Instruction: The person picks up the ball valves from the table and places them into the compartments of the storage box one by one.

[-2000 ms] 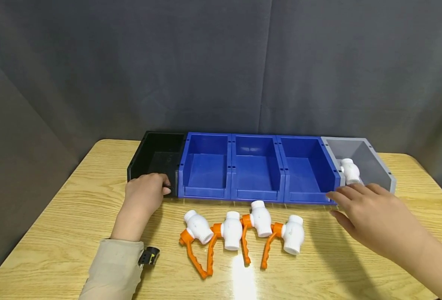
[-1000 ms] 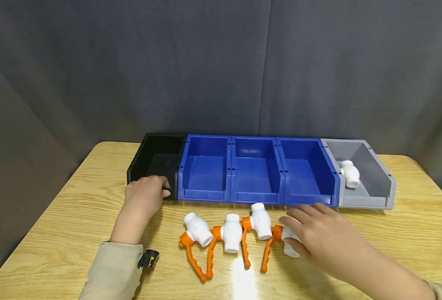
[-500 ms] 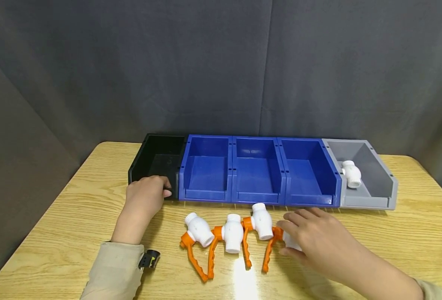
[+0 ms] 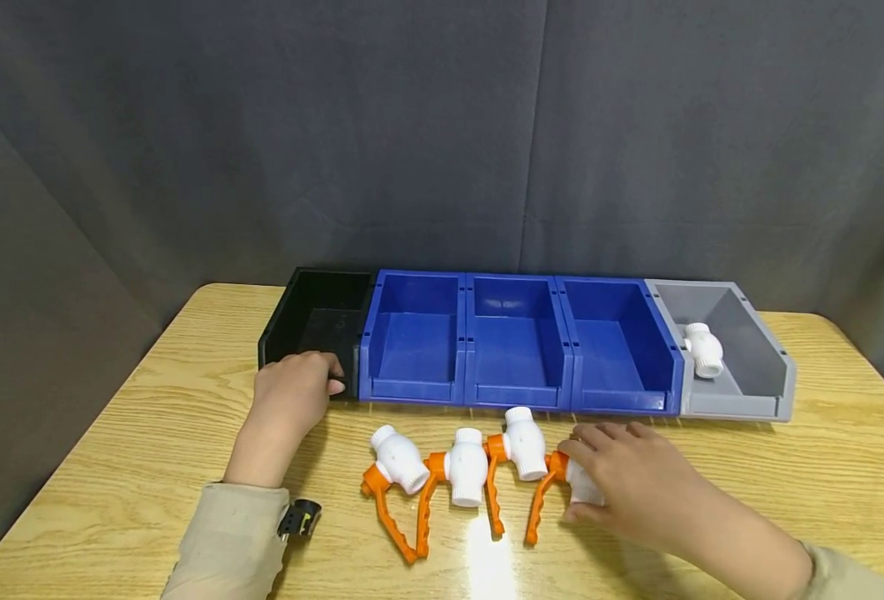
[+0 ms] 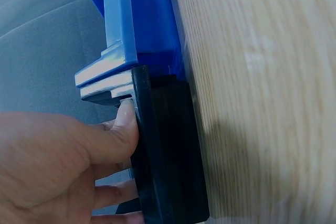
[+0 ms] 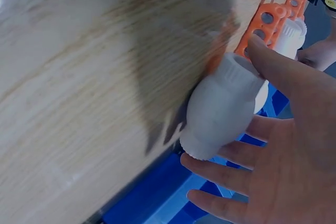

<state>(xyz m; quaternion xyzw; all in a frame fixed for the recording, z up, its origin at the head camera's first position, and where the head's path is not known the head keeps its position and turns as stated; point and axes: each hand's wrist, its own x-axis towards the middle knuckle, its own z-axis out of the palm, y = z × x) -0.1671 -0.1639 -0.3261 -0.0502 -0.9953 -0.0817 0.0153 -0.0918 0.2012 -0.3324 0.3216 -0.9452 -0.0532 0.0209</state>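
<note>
In the head view my left hand (image 4: pixel 292 396) grips the front lip of the black bin (image 4: pixel 355 367); the left wrist view shows its thumb on the rim and fingers along the front wall. My right hand (image 4: pixel 632 479) reaches over the rightmost white ball valve (image 4: pixel 584 485) with an orange lever handle, partly covering it. In the right wrist view, thumb and fingers span this valve's white body (image 6: pixel 220 111) end to end. Left of it on the table lie three more such valves, a raised one (image 4: pixel 524 444), a middle one (image 4: pixel 466 468) and a leftmost one (image 4: pixel 400 460).
Three blue bins (image 4: pixel 415 389) stand in a row between the black bin and a grey bin (image 4: pixel 734 406). Inside the grey bin lies another white valve (image 4: pixel 704 350). A dark grey curtain (image 4: pixel 442 133) hangs behind the wooden table (image 4: pixel 149 433).
My right hand has moved from the front of the grey bin leftward and down to the rightmost valve, and its fingers have closed around it. My left hand stays on the black bin.
</note>
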